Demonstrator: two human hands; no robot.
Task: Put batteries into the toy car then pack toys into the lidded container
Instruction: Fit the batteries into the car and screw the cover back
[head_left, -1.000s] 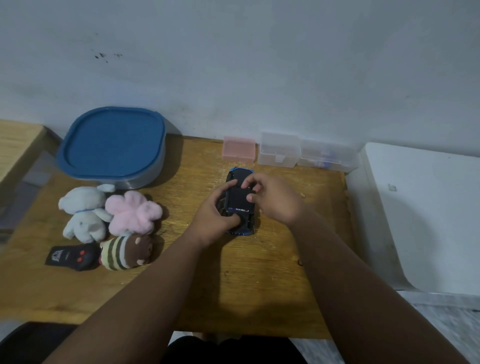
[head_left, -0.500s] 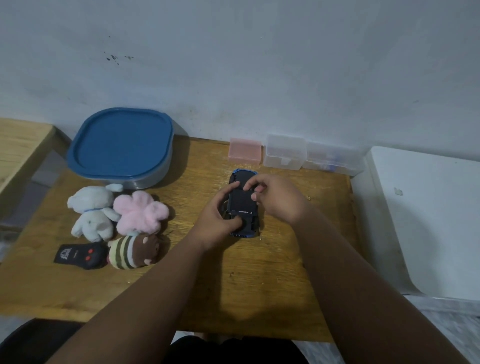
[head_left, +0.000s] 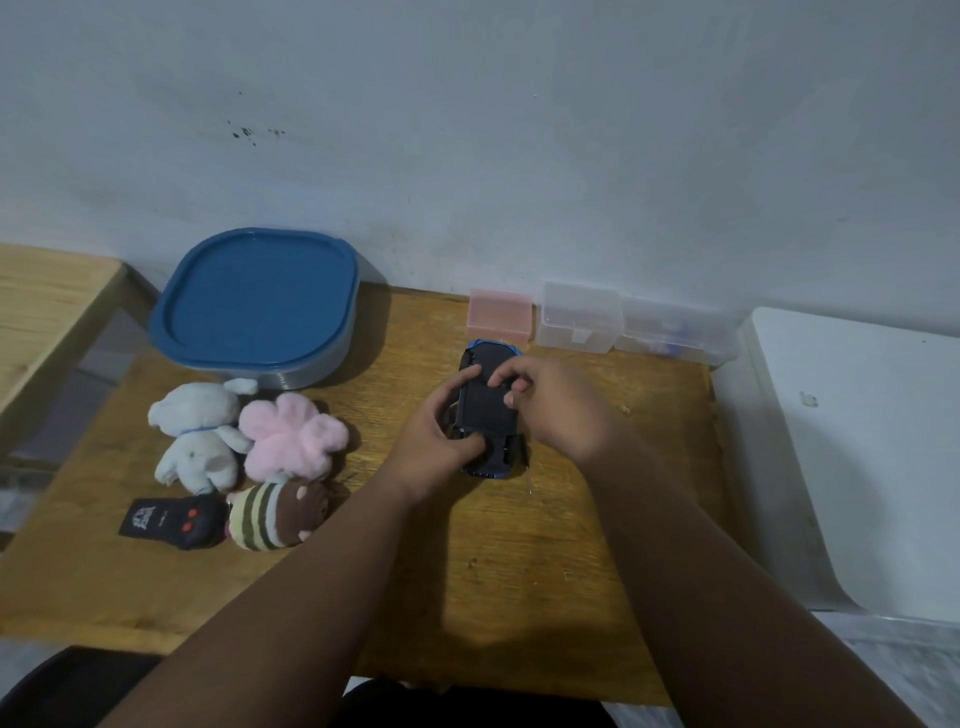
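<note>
A person's two hands work on a blue toy car (head_left: 485, 410) lying upside down, its dark underside facing up, near the middle of a wooden table (head_left: 519, 571). The left hand (head_left: 436, 447) clasps the car's left flank, thumb pressed onto the chassis near its rear end. The right hand (head_left: 550, 405) reaches in from 3 o'clock, its fingertips (head_left: 501, 376) bunched together on the underside panel; whether they pinch anything cannot be told. At 10 o'clock from the car sits a grey container with its blue lid (head_left: 257, 301) on. At 9 o'clock lie a white plush animal (head_left: 197, 441), a pink plush (head_left: 293, 436), a striped brown plush (head_left: 275, 514) and a black remote control (head_left: 174, 522). Against the wall at 12 to 1 o'clock stand a pink plastic box (head_left: 500, 316) and two clear plastic boxes (head_left: 579, 325).
</note>
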